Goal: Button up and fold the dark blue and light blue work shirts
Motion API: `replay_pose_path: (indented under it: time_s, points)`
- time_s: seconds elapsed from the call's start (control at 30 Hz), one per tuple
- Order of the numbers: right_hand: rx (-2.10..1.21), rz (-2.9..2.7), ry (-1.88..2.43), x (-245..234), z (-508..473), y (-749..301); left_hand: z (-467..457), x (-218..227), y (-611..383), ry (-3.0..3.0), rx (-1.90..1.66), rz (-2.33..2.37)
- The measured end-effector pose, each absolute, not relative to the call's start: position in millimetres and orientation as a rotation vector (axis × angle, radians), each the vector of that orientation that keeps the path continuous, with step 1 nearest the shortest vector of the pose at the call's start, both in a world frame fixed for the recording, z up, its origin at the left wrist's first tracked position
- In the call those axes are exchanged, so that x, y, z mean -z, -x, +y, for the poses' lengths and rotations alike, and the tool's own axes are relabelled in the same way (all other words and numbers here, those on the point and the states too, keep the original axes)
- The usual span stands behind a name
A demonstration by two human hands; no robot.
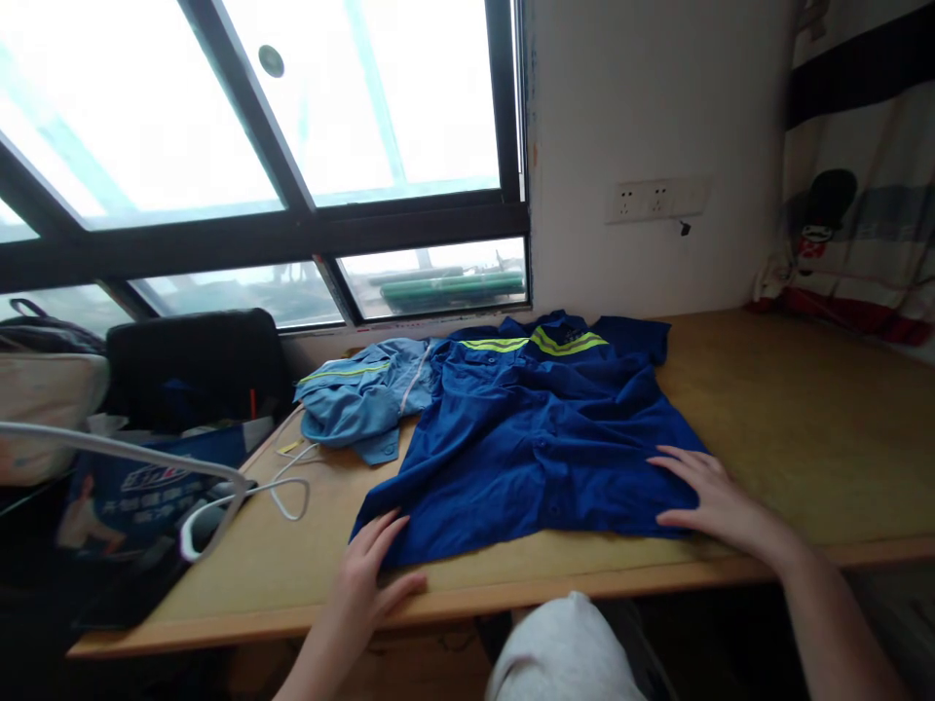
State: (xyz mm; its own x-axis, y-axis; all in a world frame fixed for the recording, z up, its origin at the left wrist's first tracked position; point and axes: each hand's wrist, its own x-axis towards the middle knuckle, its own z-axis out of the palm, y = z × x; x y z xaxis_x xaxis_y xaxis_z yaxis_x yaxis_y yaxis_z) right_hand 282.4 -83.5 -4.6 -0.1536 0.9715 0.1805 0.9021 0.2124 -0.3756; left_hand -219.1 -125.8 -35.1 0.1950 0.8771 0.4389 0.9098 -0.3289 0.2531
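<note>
A dark blue work shirt [533, 438] with yellow-green reflective stripes lies spread flat on the wooden table [804, 419]. My left hand [369, 574] rests open at the shirt's lower left corner, fingers stretched onto the hem. My right hand [712, 497] lies flat and open on the shirt's lower right edge. A lighter blue garment [361, 399], crumpled, sits just left of the shirt near the window.
A white clothes hanger [241, 497] lies at the table's left edge. Black bags [197, 365] and a printed blue bag [146, 487] stand to the left. A wall socket [647, 202] is behind; striped fabric [854, 195] hangs at right. My knee [562, 647] shows below the table's front edge.
</note>
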Motion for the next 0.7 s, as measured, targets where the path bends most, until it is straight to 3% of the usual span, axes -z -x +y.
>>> replay_pose_path:
  time_s: [0.1,0.33,0.43,0.57,0.7]
  points:
    - [-0.145,-1.998,1.824,28.5,-114.7,-323.1,-133.5,33.0,238.2,2.274,0.847,-1.779]
    - [-0.457,-1.672,1.737,38.1,-144.8,-361.5,-132.9,21.6,230.7,2.125,0.996,-2.078]
    - [-0.617,-1.211,1.650,27.0,-144.9,-350.2,-126.9,10.3,219.3,1.871,1.375,-2.354]
    - [-0.873,-0.575,1.200,-3.8,-144.3,-332.3,-123.0,2.3,212.6,1.816,2.058,-2.547]
    - [-0.788,-0.241,1.157,-34.2,-158.0,-334.4,-142.1,-13.2,213.0,1.773,2.297,-2.590]
